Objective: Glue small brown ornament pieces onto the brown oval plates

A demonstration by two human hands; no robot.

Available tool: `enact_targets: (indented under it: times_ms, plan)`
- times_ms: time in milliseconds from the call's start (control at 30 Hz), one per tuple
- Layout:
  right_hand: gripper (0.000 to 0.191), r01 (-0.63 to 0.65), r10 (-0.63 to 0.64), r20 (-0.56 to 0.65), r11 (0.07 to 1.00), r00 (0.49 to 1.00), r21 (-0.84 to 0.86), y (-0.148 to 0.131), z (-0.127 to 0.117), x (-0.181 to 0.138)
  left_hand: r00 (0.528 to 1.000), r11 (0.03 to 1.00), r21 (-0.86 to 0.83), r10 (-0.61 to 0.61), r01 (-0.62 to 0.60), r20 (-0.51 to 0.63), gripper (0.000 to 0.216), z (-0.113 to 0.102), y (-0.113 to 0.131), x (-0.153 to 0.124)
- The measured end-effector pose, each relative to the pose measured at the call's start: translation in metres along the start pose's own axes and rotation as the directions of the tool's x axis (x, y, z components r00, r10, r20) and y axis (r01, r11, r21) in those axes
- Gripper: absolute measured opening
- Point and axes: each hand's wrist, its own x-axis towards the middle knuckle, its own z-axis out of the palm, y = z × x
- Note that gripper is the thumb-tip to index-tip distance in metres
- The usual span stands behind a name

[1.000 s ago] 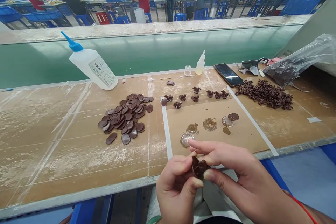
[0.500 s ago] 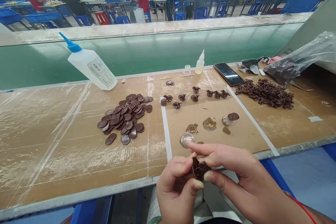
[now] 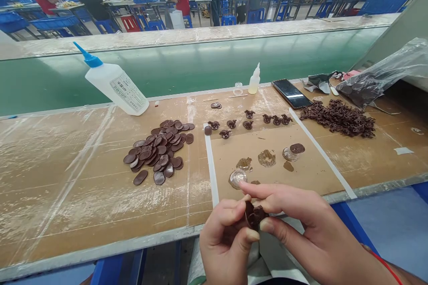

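Observation:
Close to the table's front edge, my left hand [image 3: 225, 238] pinches a dark brown oval disc [image 3: 248, 213] by its rim, between thumb and fingers. A small, dark brown moulded piece [image 3: 258, 216] sits against the disc's face, and my right hand [image 3: 302, 220] grips it between thumb and fingers. Fingers hide part of both. Just beyond my right index fingertip is a clear round dish [image 3: 238, 177]. Farther back stand several discs with moulded pieces on them [image 3: 248, 124]. To the left lies a heap of brown oval discs [image 3: 158, 149]; at the right is a heap of loose moulded pieces [image 3: 339, 118].
A large white bottle with a blue nozzle [image 3: 117, 89] leans at back left. Along the back edge are a small dropper bottle [image 3: 254, 82] and a phone [image 3: 292, 94]. A second clear dish [image 3: 289, 154] has a disc beside it. A plastic bag [image 3: 384, 75] lies far right.
Both hands keep nearly the same hold and position on the disc and moulded piece. The view has shifted very slightly. In the background, people have moved a little.

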Motion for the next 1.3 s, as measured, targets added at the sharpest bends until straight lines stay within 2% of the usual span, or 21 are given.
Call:
enact_targets:
  times_ms: [367,533,600,700,800,867,933,1100,1300]
  plan:
    - [0.027,0.032,-0.033,-0.044,0.999,0.999,-0.011,0.000,-0.002,-0.002,1.000,1.000,-0.002,0.004,-0.004,-0.008,0.023,0.003,0.000,0.002]
    - [0.022,0.059,-0.061,-0.054,0.997,0.997,-0.051,0.000,-0.003,-0.002,0.999,0.999,-0.031,-0.036,0.036,-0.016,0.024,0.002,-0.001,0.003]
    - [0.023,0.098,-0.104,-0.053,0.989,0.993,-0.111,-0.001,-0.006,-0.003,0.995,0.993,-0.073,-0.094,0.092,-0.017,0.024,0.003,0.002,0.003]
    - [0.040,0.119,-0.131,-0.047,0.970,0.990,-0.212,0.000,-0.012,-0.005,0.952,0.941,-0.193,-0.296,0.277,-0.076,0.026,0.009,0.012,0.003]
    - [0.059,0.094,-0.115,-0.057,0.955,0.992,-0.282,0.004,-0.013,-0.008,0.850,0.825,-0.362,-0.508,0.434,-0.139,0.029,0.020,0.025,0.005]
    - [0.063,0.101,-0.118,-0.037,0.948,0.992,-0.301,0.006,-0.012,-0.010,0.801,0.763,-0.439,-0.581,0.475,-0.143,0.028,0.027,0.033,0.008]
    - [0.062,0.114,-0.126,-0.022,0.945,0.992,-0.306,0.007,-0.009,-0.011,0.780,0.731,-0.475,-0.611,0.489,-0.136,0.027,0.031,0.038,0.010]
    - [0.053,0.127,-0.138,-0.014,0.941,0.990,-0.313,0.006,-0.006,-0.009,0.770,0.707,-0.497,-0.628,0.503,-0.115,0.027,0.035,0.041,0.012]
    - [0.044,0.215,-0.265,-0.077,0.896,0.961,-0.388,0.005,-0.001,-0.004,0.763,0.716,-0.500,-0.628,0.487,-0.156,0.025,0.040,0.040,0.011]
